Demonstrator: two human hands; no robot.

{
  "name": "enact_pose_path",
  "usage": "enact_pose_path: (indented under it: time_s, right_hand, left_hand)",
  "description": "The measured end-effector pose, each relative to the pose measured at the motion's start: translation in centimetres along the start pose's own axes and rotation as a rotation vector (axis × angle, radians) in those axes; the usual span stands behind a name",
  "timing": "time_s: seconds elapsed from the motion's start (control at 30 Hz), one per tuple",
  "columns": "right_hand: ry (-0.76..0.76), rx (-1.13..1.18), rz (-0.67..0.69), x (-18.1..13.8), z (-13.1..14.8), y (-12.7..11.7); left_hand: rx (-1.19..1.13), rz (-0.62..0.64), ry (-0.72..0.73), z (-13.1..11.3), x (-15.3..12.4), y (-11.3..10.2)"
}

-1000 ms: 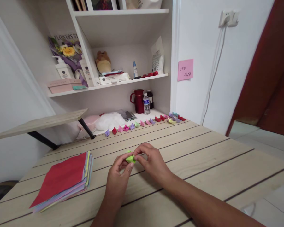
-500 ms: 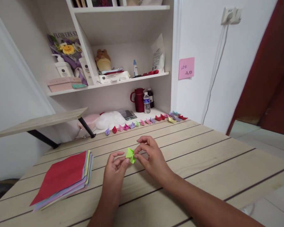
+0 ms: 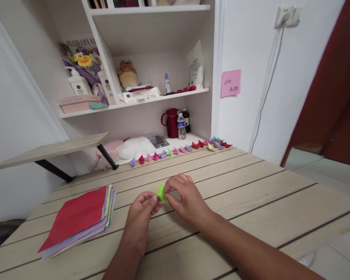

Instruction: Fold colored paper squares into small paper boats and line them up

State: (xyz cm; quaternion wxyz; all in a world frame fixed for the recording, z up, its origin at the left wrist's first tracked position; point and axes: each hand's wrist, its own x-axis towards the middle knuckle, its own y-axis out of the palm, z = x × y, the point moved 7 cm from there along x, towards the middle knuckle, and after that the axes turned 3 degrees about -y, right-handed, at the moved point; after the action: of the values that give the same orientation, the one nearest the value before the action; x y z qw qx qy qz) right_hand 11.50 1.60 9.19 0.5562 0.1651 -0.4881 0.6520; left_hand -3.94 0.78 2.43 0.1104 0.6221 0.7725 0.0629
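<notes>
A small bright green folded paper [image 3: 161, 192] is held just above the slatted wooden table [image 3: 239, 182]. My left hand [image 3: 143, 208] pinches its left side between thumb and fingers. From the right, my right hand [image 3: 185, 196] grips the other side with thumb and forefinger, the remaining fingers curled. Part of the paper is hidden behind the fingertips. Left of my hands lies a stack of coloured paper squares [image 3: 78, 217], a red sheet on top. Along the table's far edge runs a row of small folded paper boats [image 3: 163, 154] in several colours.
A small raised wooden stand [image 3: 52, 149] with black legs occupies the back left. Behind the boats are a white plastic bag [image 3: 137, 147], a red jug [image 3: 172, 122] and a water bottle [image 3: 181, 126] under the shelves. A pink note [image 3: 231, 83] sticks to the wall.
The green paper has turned and now looks narrower and more upright. My left fingers have closed in more, and my right fingers have curled down around its right side.
</notes>
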Motion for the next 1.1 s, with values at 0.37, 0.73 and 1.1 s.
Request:
enact_pose_path:
  time_s: [0.37,0.73,1.1]
  right_hand:
    - [-0.003,0.045,-0.003,-0.04,-0.04,0.21]
    - [0.007,0.069,0.005,-0.02,-0.24,0.32]
    - [0.026,0.076,0.040,0.01,-0.36,0.57]
  left_hand:
    - [-0.007,0.020,-0.009,-0.10,-0.28,0.24]
    - [-0.025,0.034,-0.014,0.03,-0.32,0.19]
    - [-0.027,0.063,-0.007,0.02,-0.07,0.38]
